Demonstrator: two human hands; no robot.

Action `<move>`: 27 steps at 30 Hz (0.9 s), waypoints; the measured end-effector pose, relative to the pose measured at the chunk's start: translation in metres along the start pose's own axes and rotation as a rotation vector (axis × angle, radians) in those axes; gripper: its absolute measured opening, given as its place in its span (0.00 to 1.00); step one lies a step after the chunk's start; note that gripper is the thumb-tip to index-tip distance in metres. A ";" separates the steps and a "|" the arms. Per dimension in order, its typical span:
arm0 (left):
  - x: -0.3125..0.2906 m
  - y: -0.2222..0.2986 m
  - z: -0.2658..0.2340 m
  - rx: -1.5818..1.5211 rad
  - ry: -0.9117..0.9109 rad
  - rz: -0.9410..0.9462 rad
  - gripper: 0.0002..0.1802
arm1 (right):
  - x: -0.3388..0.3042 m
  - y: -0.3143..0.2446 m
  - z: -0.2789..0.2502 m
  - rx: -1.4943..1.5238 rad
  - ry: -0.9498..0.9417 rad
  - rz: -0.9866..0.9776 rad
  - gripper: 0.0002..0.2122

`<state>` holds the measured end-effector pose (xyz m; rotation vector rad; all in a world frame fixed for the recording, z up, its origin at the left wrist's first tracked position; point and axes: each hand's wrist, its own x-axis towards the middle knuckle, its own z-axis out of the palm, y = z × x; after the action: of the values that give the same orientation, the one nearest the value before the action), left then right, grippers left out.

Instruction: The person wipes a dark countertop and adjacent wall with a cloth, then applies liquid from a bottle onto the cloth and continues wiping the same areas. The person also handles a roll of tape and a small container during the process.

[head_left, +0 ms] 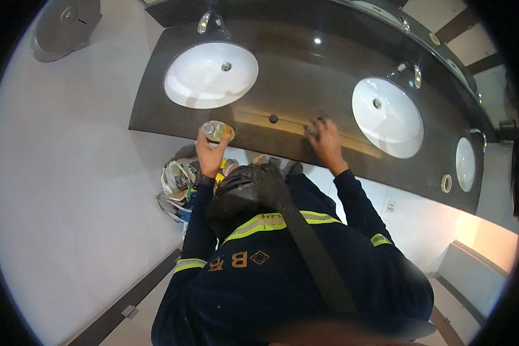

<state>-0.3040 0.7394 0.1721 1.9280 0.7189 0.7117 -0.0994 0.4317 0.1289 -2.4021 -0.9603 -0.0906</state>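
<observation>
My left hand point(210, 153) is closed around a small clear bottle point(216, 130) with yellowish contents, tipped over the front edge of the dark countertop point(288, 69). Resting on that counter between two basins, my right hand point(328, 145) has its fingers curled down. Under its fingertips is a dark greyish lump point(313, 130), blurred and too small to name. A small round black disc point(273, 119), perhaps a cap, lies on the counter between my hands.
White oval basins point(210, 95) point(398, 144) with chrome faucets point(204, 23) are set in the counter. A tape roll point(446, 183) lies near the right basin. Below the counter's left end stands an open bag point(179, 179) of supplies. A mirror runs along the back.
</observation>
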 end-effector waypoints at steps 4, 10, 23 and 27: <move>0.008 0.007 0.022 0.006 -0.028 0.020 0.24 | 0.038 -0.045 0.021 0.226 -0.233 -0.069 0.27; 0.017 -0.014 0.027 0.120 -0.103 0.042 0.26 | 0.065 -0.051 0.073 0.179 -0.300 -0.145 0.19; 0.074 -0.046 0.032 -0.016 -0.357 0.101 0.33 | 0.078 0.012 0.048 -0.004 0.019 0.182 0.13; 0.091 -0.038 0.041 -0.049 -0.481 0.059 0.33 | 0.058 0.009 0.041 -0.068 -0.002 0.309 0.19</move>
<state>-0.2216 0.7983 0.1380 1.9760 0.3424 0.2741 -0.0560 0.4831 0.1041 -2.5831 -0.5846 -0.0067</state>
